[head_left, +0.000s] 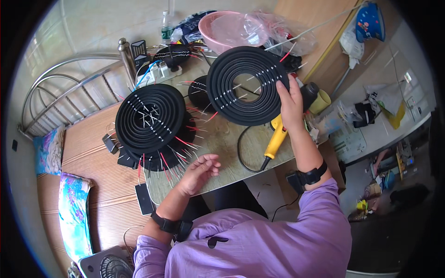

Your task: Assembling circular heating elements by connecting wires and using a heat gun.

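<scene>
The edge of a round black disc (221,90) is gripped by the right hand (288,99), with the thumb laid on its face and the other fingers partly hidden at the rim. The disc is held tilted over the back of the tabletop (222,155), up and to the left of these fingers. No long side is shown, as it is round, with a hole in the middle and rows of white marks across its rings. Red and white wire ends are seen poking out.

Nothing is seen in the left hand (200,172); its fingers are loosely curled over the front of the tabletop. The disc is found up and to the right of it, well apart. Nearer to this hand, on its upper left, a black ringed pile (148,134) is set, with many wire ends sticking out.

Below the disc, a yellow tool (276,141) is seen near the right wrist. At the back, a pink basin (214,32) and a clear bottle (166,31) are placed. To the left, a bed (92,162) is seen, with a metal rail (79,76) and a bright pillow (75,213).
</scene>
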Demonstrator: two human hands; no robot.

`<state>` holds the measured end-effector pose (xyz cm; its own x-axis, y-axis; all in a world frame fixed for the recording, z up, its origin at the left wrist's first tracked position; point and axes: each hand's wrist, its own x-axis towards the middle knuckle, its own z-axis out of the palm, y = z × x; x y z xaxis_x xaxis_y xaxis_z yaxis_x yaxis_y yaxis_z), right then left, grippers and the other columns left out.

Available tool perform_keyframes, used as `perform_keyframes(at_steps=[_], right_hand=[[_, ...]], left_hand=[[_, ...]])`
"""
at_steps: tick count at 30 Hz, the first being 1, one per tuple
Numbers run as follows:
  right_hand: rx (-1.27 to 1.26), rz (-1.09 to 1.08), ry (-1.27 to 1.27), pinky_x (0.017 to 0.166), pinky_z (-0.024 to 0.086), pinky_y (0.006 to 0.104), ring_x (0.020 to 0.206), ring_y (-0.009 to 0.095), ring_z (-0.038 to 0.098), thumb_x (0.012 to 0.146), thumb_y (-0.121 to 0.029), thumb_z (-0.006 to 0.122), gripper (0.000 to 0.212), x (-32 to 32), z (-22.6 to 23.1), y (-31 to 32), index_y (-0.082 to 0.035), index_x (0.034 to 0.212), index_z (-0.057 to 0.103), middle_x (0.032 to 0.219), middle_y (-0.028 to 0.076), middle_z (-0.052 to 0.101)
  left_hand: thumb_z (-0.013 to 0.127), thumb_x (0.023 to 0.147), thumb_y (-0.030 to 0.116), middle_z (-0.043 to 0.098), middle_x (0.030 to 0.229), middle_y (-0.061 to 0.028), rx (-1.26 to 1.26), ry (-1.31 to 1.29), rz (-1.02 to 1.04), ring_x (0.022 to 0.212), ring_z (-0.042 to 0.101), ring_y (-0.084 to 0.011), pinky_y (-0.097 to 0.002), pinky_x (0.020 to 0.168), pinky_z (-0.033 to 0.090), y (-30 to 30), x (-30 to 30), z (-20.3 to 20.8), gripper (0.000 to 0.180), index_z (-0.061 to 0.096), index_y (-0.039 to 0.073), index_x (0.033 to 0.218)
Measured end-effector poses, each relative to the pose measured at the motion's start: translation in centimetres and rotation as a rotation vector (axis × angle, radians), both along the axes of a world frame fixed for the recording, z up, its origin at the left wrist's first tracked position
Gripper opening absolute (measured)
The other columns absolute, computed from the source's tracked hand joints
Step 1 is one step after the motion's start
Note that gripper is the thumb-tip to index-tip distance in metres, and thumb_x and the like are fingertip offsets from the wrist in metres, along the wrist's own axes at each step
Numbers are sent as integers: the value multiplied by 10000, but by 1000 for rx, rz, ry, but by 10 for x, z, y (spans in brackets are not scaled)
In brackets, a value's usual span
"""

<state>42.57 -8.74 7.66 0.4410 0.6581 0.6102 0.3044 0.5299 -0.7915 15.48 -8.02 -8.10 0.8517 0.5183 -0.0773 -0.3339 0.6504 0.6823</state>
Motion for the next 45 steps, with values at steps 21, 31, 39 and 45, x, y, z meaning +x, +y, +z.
perform_keyframes(at_steps=[21, 31, 39, 45], right_hand=[[-48, 101, 338, 833, 443, 276, 927, 139, 556, 912, -85, 404, 297, -8, -44, -116, 20, 1188, 428, 1050, 85, 562], [-85, 102, 209, 796, 453, 262, 870, 142, 574, 864, -67, 523, 246, 7, -72, -139, 22, 1091, 488, 983, 77, 584], [81, 230, -447, 962, 317, 359, 1108, 232, 494, 741, -20, 618, 89, 17, -58, -149, -90, 789, 645, 1054, 100, 617], [-63, 211, -666, 994, 268, 384, 1173, 279, 440, 678, -24, 600, 125, 10, -46, -152, -135, 634, 637, 1096, 114, 604]], left_hand=[[493, 899, 204, 561, 1020, -40, 312, 109, 89, 828, 546, -120, -274, 738, 463, -21, 27, 42, 330, 459, 57, 1193], [532, 881, 261, 555, 958, -30, 398, 161, 192, 691, 536, -93, -241, 667, 464, -22, 45, 45, 379, 455, 68, 1197], [486, 895, 324, 524, 1149, -87, -168, -46, 85, 986, 542, -178, -281, 858, 426, -30, 50, 69, 494, 357, 54, 1288], [458, 907, 266, 488, 1218, -99, -62, -207, 88, 1091, 489, -179, -298, 933, 378, -28, 51, 74, 486, 331, 16, 1304]])
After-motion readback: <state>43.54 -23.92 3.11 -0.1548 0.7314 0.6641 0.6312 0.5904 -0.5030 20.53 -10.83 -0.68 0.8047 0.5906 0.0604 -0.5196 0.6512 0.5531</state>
